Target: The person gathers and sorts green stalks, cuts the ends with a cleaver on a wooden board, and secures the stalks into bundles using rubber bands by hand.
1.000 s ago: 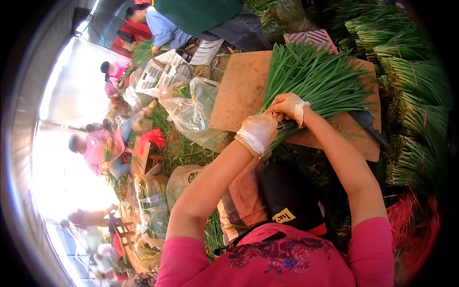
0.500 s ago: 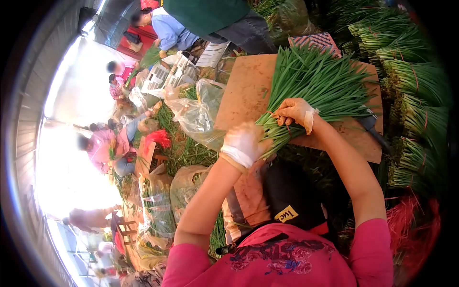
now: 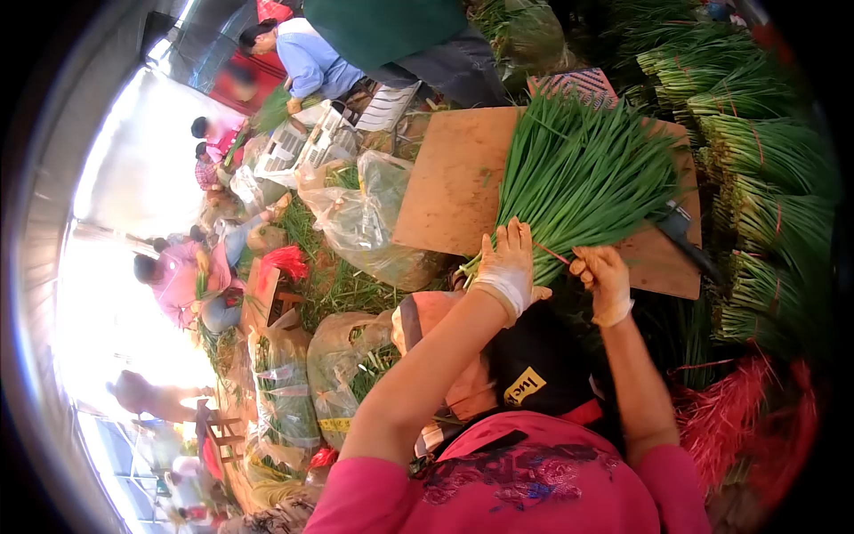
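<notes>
A thick bundle of long green chives (image 3: 587, 169) lies fanned out on a brown board (image 3: 454, 178), its pale stem ends towards me. My left hand (image 3: 509, 265), in a whitish stained glove, lies over the stems with its fingers stretched out flat. To the right, my right hand (image 3: 605, 280), in a similar glove, is closed in a pinch on a thin red tie (image 3: 553, 254). The tie runs taut from the stems to those fingers. What lies under my left palm is hidden.
Tied chive bundles (image 3: 765, 178) are stacked along the right. Red strings (image 3: 729, 418) hang at lower right. A dark-handled tool (image 3: 683, 236) rests at the board's right edge. Clear plastic bags (image 3: 378, 214), white crates (image 3: 311, 147) and several people, including one in blue (image 3: 311, 58), are to the left.
My left hand has moved right and flattened over the stems. My right hand has moved down and right, away from the bundle, drawing the red tie out straight.
</notes>
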Tool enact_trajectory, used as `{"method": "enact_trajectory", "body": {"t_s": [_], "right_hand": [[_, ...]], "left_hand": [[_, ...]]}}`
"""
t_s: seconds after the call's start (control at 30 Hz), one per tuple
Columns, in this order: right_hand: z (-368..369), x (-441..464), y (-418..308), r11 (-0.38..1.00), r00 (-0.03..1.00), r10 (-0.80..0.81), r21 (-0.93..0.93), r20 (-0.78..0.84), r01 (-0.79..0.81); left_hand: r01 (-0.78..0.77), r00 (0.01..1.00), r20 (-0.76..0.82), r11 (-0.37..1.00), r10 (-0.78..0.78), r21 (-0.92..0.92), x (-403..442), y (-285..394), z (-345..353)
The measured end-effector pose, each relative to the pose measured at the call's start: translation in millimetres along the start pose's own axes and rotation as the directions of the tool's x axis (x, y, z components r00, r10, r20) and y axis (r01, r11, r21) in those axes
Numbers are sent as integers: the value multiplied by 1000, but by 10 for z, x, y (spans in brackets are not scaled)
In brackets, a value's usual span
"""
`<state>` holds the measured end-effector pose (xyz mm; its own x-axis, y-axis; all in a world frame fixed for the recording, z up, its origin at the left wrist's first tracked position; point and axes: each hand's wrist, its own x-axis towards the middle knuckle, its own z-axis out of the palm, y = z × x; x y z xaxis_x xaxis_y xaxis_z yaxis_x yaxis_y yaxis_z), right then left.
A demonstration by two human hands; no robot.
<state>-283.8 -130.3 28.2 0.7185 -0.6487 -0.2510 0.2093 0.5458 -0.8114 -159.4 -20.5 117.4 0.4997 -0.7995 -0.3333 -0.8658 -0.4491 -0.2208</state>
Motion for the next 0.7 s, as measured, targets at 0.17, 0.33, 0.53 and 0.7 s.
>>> {"method": "enact_trajectory", "body": {"t_s": [0.17, 0.33, 0.53, 0.7], "right_hand": [[-278, -549, 662, 871, 981, 141, 488, -133, -58], [-657, -751, 811, 778, 983, 182, 606, 38, -168], [-794, -612, 506, 834, 984, 176, 529, 13, -156], [-695, -595, 295, 884, 962, 249, 432, -109, -179]], "left_hand": [[89, 996, 78, 658, -45, -747, 520, -575, 86], [343, 930, 366, 451, -37, -824, 915, -263, 72], [168, 951, 282, 560, 125, -812, 922, -2, 207], [290, 944, 329, 430, 18, -855, 1129, 22, 277]]}}
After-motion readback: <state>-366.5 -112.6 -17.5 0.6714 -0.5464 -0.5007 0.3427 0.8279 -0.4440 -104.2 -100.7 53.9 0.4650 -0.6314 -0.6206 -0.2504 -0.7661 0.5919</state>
